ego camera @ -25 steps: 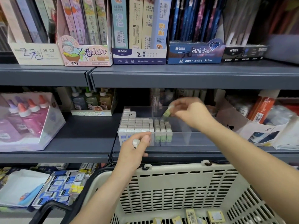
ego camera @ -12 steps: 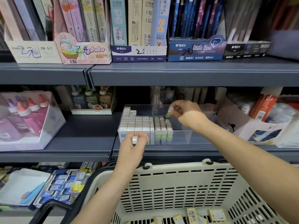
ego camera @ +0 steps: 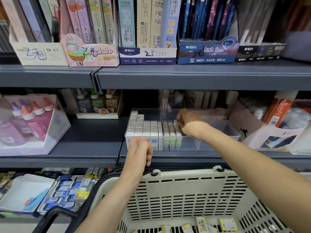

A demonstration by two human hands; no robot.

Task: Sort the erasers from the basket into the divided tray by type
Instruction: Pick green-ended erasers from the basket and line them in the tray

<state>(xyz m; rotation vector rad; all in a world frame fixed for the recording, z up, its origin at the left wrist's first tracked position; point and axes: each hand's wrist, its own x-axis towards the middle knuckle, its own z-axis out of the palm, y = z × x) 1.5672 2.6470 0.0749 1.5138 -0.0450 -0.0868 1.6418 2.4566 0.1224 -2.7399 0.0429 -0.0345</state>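
On the mid-frame shelf [ego camera: 84,148], the clear tray [ego camera: 210,142] holds white erasers [ego camera: 143,130] and green erasers [ego camera: 171,133]; the right hand [ego camera: 190,123] pinches one green eraser, the left hand [ego camera: 139,150] grips a white one, and the basket [ego camera: 185,190] at the bottom holds yellow erasers [ego camera: 227,224].

Stationery shop aisle. Grey metal shelves [ego camera: 202,76] stocked with display boxes of pencil leads [ego camera: 148,54] bearing handwritten prices, glue bottles [ego camera: 30,118], barcoded packs, and a cream plastic shopping basket [ego camera: 193,199] in front.

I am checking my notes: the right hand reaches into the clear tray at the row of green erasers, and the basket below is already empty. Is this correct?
Not quite. The right hand is at the green erasers in the clear tray, but the head view shows the basket still holds yellowish erasers.
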